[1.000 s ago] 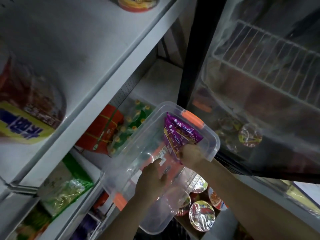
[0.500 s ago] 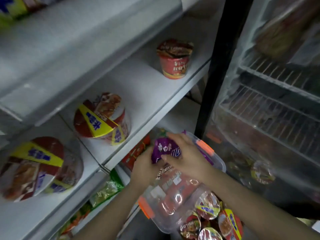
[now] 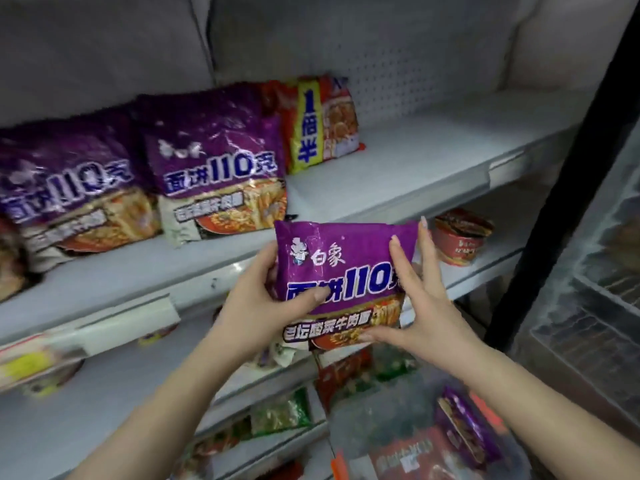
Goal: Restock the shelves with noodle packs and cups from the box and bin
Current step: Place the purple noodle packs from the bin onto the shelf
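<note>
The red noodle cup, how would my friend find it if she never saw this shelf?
Start at the upper shelf with the purple noodle packs, then drop to the shelf just below, at its right end beside the black frame. The red noodle cup stands there alone, right of the purple pack held in both hands. It is round and red, while everything near it is a flat pack.

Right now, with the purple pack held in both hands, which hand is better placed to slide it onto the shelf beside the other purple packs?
Probably the left hand: it grips the held purple pack on the side facing the shelved purple packs. The right hand sits on the far side.
</note>
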The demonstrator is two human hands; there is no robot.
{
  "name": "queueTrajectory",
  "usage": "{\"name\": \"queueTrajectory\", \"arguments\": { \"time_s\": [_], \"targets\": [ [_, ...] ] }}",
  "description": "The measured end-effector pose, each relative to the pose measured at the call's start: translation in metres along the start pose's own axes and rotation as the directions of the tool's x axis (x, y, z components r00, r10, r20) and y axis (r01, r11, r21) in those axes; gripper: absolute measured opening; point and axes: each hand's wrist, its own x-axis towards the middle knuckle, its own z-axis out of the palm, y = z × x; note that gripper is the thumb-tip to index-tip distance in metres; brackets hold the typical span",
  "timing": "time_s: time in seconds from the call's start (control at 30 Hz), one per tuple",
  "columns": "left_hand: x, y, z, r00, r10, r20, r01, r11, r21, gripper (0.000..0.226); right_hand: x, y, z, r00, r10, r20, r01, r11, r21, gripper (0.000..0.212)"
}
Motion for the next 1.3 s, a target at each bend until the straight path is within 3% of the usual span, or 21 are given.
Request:
{"name": "queueTrajectory", "arguments": {
  "time_s": [0.13,0.23,0.33,0.4,0.53,0.67,0.77,0.9,1.07,1.2,1.3],
  "targets": [
    [-0.020,0.037,-0.069,0.943,0.296,-0.150,-0.278,0.952,0.126,0.091,0.061,-0.068,0.022,0.962,-0.250,-0.107,0.249,0.968,-0.025,0.113],
    [-0.031,0.044,-0.121,0.862,0.460,-0.215,-0.357,0.851,0.386,0.087,0.104,-0.115,0.048,0.937,-0.338,-0.095,0.341,0.940,0.022,0.117],
    [-0.037,0.037,-0.171,0.856,0.459,-0.238,-0.186,0.704,0.686,0.063,0.143,-0.151,0.075,0.922,-0.386,-0.026,0.386,0.922,-0.017,0.120],
    [-0.040,0.031,-0.198,0.893,0.367,-0.261,-0.045,0.650,0.759,0.079,0.163,-0.171,0.092,0.920,-0.390,0.037,0.391,0.920,-0.021,0.120],
    [-0.035,0.017,-0.240,0.891,0.380,-0.249,0.138,0.295,0.945,0.105,0.190,-0.194,0.115,0.905,-0.390,0.168,0.403,0.914,-0.046,0.116],
    [-0.023,0.002,-0.261,0.893,0.392,-0.219,0.213,0.059,0.975,0.114,0.204,-0.201,0.127,0.887,-0.384,0.255,0.430,0.890,-0.154,0.113],
    [-0.010,-0.008,-0.270,0.895,0.383,-0.229,0.243,0.014,0.970,0.120,0.214,-0.200,0.137,0.887,-0.410,0.212,0.457,0.845,-0.277,0.111],
    [0.005,-0.010,-0.280,0.892,0.410,-0.191,0.229,-0.046,0.972,0.129,0.233,-0.195,0.148,0.916,-0.383,0.121,0.390,0.777,-0.494,0.118],
    [0.013,-0.012,-0.286,0.891,0.448,-0.067,0.152,-0.156,0.976,0.114,0.243,-0.187,0.153,0.923,-0.367,0.116,0.363,0.728,-0.581,0.120],
    [0.015,-0.002,-0.282,0.917,0.397,-0.051,0.119,-0.148,0.982,0.117,0.240,-0.184,0.147,0.919,-0.382,0.103,0.370,0.737,-0.566,0.116],
    [0.013,0.016,-0.272,0.903,0.425,-0.069,0.083,-0.015,0.996,0.111,0.232,-0.176,0.120,0.926,-0.378,-0.013,0.314,0.787,-0.532,0.108]
  ]
}}
